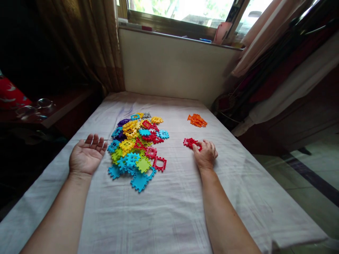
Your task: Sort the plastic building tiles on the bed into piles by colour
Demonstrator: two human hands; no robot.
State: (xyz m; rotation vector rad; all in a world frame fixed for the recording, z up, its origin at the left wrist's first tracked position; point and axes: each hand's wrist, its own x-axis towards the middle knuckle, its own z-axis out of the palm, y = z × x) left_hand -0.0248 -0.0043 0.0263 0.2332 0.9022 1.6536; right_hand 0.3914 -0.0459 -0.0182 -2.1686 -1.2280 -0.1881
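Observation:
A mixed heap of interlocking plastic building tiles (132, 158) in blue, yellow, green, red and purple lies on the cloth-covered surface. Left of the heap, my left hand (86, 157) rests palm up, open, with nothing in it. My right hand (205, 153) is to the right of the heap, its thumb and fingers closed on a red tile (199, 147). That tile sits at the edge of a small group of red tiles (189, 142), partly hidden by my fingers. Farther back is a separate pile of orange tiles (197, 120).
A pale wall (172, 65) and a window sill close off the far side. Eyeglasses (28, 111) and a red patterned object (12, 93) stand on a dark side table at left. Hanging clothes (280, 77) crowd the right side.

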